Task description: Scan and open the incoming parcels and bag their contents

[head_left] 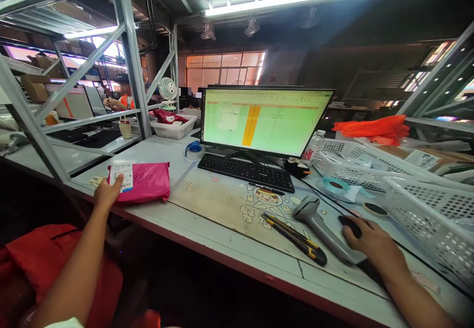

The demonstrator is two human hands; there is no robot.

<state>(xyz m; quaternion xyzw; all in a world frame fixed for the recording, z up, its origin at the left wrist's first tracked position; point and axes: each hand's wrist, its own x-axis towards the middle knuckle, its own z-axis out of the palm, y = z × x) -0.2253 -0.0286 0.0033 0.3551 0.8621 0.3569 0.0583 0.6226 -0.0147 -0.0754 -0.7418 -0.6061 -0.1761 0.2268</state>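
A pink mailing bag (151, 182) with a white shipping label and handwritten digits lies at the left front edge of the desk. My left hand (109, 189) grips its left end, thumb on top over the label; the fingers beneath are hidden. Over on the right, my right hand (372, 239) rests on a black computer mouse (350, 226). Just left of that hand lies a grey barcode scanner (324, 229), and beside it a black and yellow utility knife (294, 239). The monitor (266, 120) shows a spreadsheet with an orange column and a small pop-up box.
Behind the desk mat (207, 197) sits a black keyboard (246, 170), with a blue tape roll (194, 150) at its left. White perforated baskets (433, 219) crowd the right side. A metal shelf post (129, 56) rises at the left. Another person's arm (114, 103) shows farther back.
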